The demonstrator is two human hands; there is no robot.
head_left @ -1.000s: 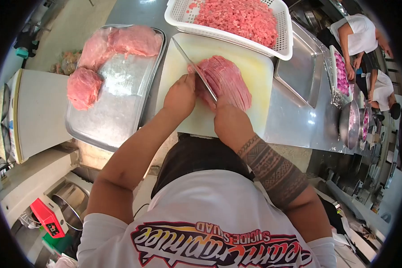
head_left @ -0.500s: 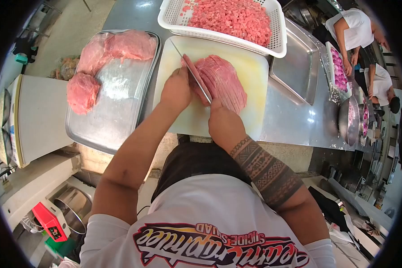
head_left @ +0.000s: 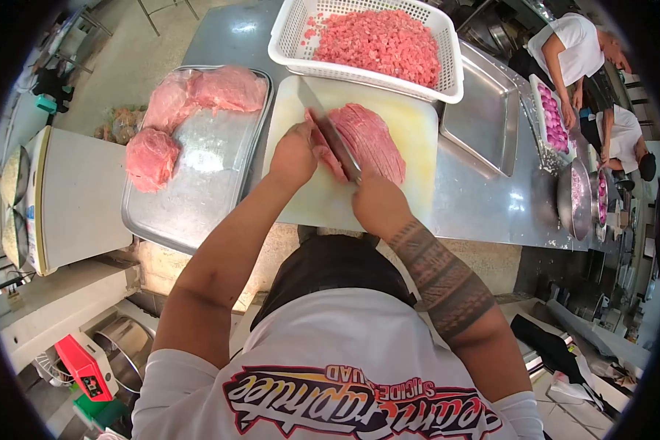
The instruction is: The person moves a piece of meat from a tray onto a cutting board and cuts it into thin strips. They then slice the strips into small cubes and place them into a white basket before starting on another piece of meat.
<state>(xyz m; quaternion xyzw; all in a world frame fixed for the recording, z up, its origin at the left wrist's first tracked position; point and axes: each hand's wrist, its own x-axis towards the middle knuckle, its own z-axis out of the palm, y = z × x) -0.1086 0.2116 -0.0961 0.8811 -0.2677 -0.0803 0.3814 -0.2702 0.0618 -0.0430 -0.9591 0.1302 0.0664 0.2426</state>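
Note:
My right hand (head_left: 380, 205) is closed around the handle of a knife (head_left: 331, 132), whose blade lies slantwise along the left side of a sliced piece of meat (head_left: 367, 139). Left of the blade, my left hand (head_left: 294, 155) is closed on a cut meat slice (head_left: 328, 158). The fingertips are partly hidden. Both hands are over a white cutting board (head_left: 411, 194) with yellowish stains.
At the left is a metal tray (head_left: 205, 187) with large meat pieces (head_left: 227, 89). Behind the board stands a white basket (head_left: 451, 88) of diced meat. An empty metal pan (head_left: 484, 117) lies right. Beyond are onions (head_left: 551, 117), bowls (head_left: 574, 194) and two people (head_left: 576, 48).
The knife blade has tilted to show its flat side and shifted slightly right with my right hand. The slice has come away from the larger piece on the left. The whole view has shifted slightly.

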